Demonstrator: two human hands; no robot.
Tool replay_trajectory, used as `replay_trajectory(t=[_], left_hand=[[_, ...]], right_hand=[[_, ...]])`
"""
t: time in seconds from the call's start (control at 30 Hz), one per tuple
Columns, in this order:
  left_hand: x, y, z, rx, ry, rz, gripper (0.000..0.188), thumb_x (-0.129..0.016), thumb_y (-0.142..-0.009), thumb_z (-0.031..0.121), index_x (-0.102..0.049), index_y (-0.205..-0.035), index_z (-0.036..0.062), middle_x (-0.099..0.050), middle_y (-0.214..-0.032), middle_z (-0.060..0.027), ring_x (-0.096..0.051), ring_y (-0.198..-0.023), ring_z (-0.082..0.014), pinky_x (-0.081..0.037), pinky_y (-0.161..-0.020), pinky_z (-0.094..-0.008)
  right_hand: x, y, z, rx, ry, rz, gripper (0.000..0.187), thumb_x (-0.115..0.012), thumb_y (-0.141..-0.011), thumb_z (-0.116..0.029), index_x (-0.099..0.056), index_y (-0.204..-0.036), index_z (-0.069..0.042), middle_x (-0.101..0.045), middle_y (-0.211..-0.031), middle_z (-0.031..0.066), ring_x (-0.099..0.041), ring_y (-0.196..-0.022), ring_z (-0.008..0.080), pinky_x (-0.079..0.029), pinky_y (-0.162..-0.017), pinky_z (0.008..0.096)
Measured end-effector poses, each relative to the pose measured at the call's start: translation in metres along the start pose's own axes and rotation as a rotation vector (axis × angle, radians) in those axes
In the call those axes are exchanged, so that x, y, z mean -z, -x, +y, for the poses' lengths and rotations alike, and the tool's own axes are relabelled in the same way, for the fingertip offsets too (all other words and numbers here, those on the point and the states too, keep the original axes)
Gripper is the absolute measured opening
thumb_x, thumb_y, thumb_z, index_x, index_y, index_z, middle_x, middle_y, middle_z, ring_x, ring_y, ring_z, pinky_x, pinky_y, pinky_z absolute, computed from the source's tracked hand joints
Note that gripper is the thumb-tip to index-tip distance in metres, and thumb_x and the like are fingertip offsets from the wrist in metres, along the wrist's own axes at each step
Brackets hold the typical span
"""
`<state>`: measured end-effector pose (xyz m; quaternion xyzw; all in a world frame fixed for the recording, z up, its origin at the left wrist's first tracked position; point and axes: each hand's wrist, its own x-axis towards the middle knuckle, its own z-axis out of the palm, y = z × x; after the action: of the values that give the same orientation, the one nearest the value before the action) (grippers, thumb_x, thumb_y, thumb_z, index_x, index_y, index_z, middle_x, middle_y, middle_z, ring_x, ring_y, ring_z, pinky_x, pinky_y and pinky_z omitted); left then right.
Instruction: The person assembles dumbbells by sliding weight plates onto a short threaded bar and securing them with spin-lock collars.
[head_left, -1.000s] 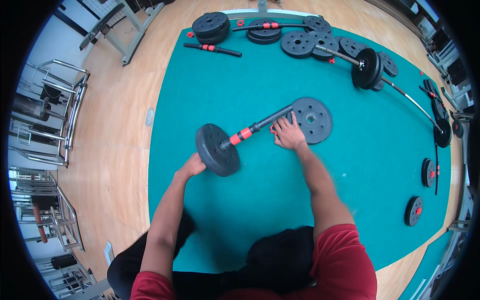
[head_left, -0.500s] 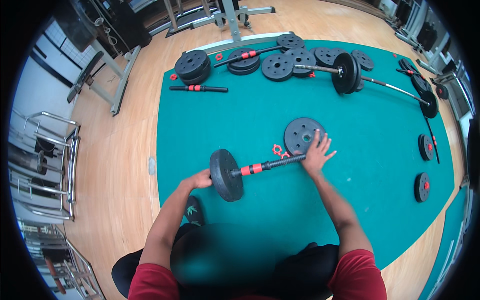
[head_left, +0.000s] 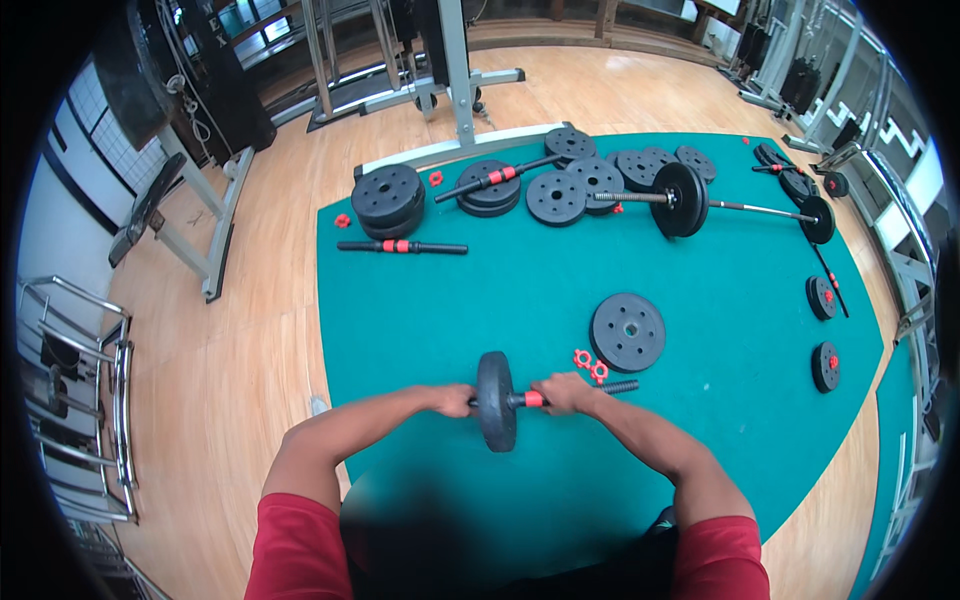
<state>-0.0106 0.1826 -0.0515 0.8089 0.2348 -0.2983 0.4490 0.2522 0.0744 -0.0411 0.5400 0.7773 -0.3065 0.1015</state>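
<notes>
A dumbbell bar [head_left: 620,387] with red and black grip bands lies across in front of me, its bare threaded end pointing right. One black weight plate [head_left: 496,402] stands upright around its left part. My right hand [head_left: 563,392] is closed round the bar, just right of the red band. On the plate's far side my left hand [head_left: 455,400] is closed at the bar's left end; the plate partly hides what its fingers hold. Beyond my right hand, two red star-shaped collars [head_left: 598,371] lie beside a flat black plate [head_left: 628,333].
A green mat [head_left: 450,310] covers the floor. Along its far side are stacked plates [head_left: 388,197], another dumbbell bar [head_left: 400,247] and a loaded barbell [head_left: 681,200]. Small loaded dumbbells [head_left: 825,367] stand at the right. A weight bench [head_left: 165,220] is on the left.
My right hand has left the flat plate and closed round the bar. The dumbbell has shifted right and turned more level. My view has tilted up.
</notes>
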Motion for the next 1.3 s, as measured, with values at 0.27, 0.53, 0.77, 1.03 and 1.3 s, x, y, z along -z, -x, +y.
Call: replay_trajectory(t=[0.27,0.53,0.77,1.03,1.3], left_hand=[[0.098,0.023,0.033,-0.248,-0.124,0.147,0.053,-0.058,-0.094,0.044,-0.055,-0.134,0.0096,-0.065,-0.119,-0.0217,-0.062,-0.109,-0.0378,-0.048,-0.094,-0.0467],[0.171,0.090,0.025,-0.169,-0.064,0.530,0.055,-0.053,-0.096,0.053,-0.060,-0.127,0.0075,-0.066,-0.109,-0.0222,-0.063,-0.102,-0.0358,-0.048,-0.088,-0.0464],[0.142,0.130,-0.042,0.113,0.177,0.491,0.054,-0.046,-0.100,0.053,-0.057,-0.129,0.0095,-0.057,-0.080,-0.0056,-0.055,-0.072,-0.0138,-0.048,-0.067,-0.0341],[0.165,0.061,-0.002,0.211,0.285,0.451,0.063,-0.040,-0.099,0.059,-0.052,-0.135,0.0095,-0.058,-0.081,-0.0073,-0.055,-0.073,-0.0175,-0.048,-0.070,-0.0373],[0.203,-0.060,0.071,0.281,0.187,0.355,0.085,-0.044,-0.092,0.068,-0.031,-0.151,0.0090,-0.031,-0.155,-0.0207,-0.027,-0.144,-0.0347,-0.024,-0.118,-0.0445]], right_hand=[[0.111,0.039,-0.027,-0.269,0.142,0.127,0.036,-0.068,-0.079,-0.039,-0.063,-0.107,-0.016,-0.070,-0.083,0.0154,-0.069,-0.079,0.0366,-0.054,-0.071,0.0509],[0.173,-0.045,-0.024,-0.062,0.085,0.314,0.040,-0.065,-0.080,-0.033,-0.058,-0.115,-0.015,-0.069,-0.087,0.0189,-0.067,-0.084,0.0397,-0.053,-0.073,0.0517],[0.192,-0.130,-0.063,0.151,0.269,0.257,0.032,-0.066,-0.079,-0.037,-0.064,-0.101,-0.014,-0.069,-0.083,0.0150,-0.068,-0.081,0.0363,-0.054,-0.072,0.0489],[0.203,-0.135,0.026,0.228,0.307,0.326,0.026,-0.066,-0.078,-0.039,-0.069,-0.086,-0.014,-0.070,-0.081,0.0122,-0.069,-0.080,0.0329,-0.055,-0.068,0.0451],[0.196,-0.125,0.161,0.053,0.298,0.313,0.022,-0.066,-0.077,-0.030,-0.073,-0.089,-0.013,-0.072,-0.092,0.0124,-0.071,-0.087,0.0298,-0.057,-0.073,0.0426]])
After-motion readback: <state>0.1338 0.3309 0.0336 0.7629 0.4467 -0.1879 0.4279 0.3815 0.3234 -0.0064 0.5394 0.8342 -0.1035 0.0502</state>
